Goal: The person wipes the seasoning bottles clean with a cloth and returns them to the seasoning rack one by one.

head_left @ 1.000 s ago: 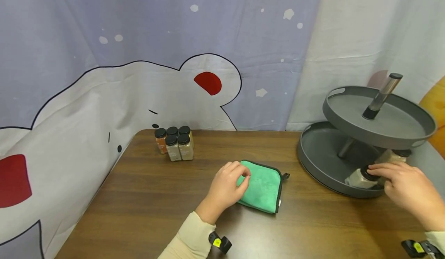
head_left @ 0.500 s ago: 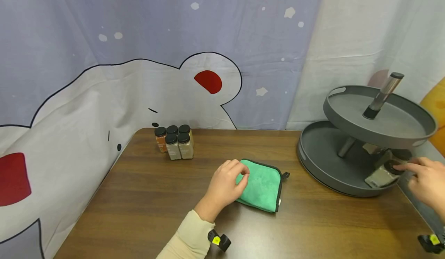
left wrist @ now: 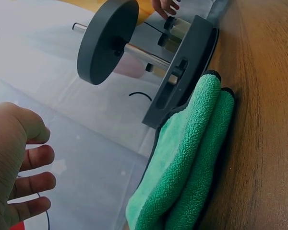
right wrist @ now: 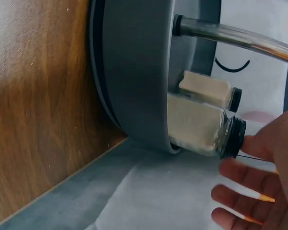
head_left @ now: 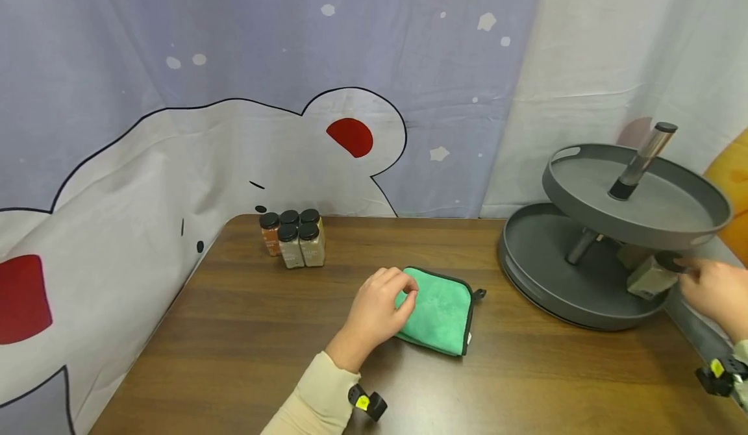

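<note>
My right hand [right wrist: 271, 179] is at the lower tray [head_left: 520, 240] of a grey two-tier turntable. Its thumb and foremost finger are at the black lid of a square spice jar [right wrist: 197, 124] holding pale contents; the other fingers are loosely extended. Another spice jar [right wrist: 206, 88] with beige contents stands just behind. The left wrist view shows a further jar [left wrist: 156, 71] in the same tray. My left hand [head_left: 376, 308] hovers by a folded green cloth [head_left: 438, 311] with black edging, fingers loosely bent and thumb apart from them, with nothing held.
The bare upper tray [head_left: 672, 195] overhangs the lower one, with a metal post [head_left: 645, 156] through it. Several black-lidded spice jars [head_left: 312, 250] stand grouped at the back left of the wooden table [head_left: 234, 337]. A printed curtain [head_left: 263, 52] hangs behind.
The right hand and the front jar have moved right and a little back along the lower tray. The other jars under the upper tray have shifted too. The left hand has stayed put.
</note>
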Available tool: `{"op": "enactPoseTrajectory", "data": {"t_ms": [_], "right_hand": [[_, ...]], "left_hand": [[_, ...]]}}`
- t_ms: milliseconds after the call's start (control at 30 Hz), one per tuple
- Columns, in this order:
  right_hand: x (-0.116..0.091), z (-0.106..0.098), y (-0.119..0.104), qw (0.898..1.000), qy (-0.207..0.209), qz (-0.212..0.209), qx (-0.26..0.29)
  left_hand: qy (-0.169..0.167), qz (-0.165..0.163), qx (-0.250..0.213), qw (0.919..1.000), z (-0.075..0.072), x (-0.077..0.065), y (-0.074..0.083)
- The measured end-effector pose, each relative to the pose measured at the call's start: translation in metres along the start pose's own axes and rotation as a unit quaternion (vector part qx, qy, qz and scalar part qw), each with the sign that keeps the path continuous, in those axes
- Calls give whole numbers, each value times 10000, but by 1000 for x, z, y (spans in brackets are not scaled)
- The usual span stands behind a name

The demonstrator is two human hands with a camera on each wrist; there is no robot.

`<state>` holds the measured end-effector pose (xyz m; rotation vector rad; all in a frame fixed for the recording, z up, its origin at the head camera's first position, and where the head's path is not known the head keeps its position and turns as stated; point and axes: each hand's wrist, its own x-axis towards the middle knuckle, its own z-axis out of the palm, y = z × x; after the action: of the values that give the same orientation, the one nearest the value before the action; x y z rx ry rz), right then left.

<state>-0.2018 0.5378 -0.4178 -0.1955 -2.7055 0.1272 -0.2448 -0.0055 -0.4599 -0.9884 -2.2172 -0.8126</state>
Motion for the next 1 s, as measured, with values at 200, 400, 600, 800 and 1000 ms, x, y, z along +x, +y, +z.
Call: {"op": "enactPoseTrajectory", "data": {"t_ms": [200,400,600,800,1000], "right_hand": [[9,3,-5,9971,-367,639,182],[14,5,-4,9980,-335,470,241],[18,6,-2,9983,-250,482,231],[14,3,-9,9983,-222,487,218],[10,3,-12,9990,-61,386,237]], "left_hand": [[-22,-29,8,10000,-2,0,-1],[-20,-14,17,10000,-1,0,-2],[-69,-43,-29,10000,-3,1,-1],[-57,-56,0,10000,-3,1,-1],[-28,-49,27,10000,-4,1,-1]]}}
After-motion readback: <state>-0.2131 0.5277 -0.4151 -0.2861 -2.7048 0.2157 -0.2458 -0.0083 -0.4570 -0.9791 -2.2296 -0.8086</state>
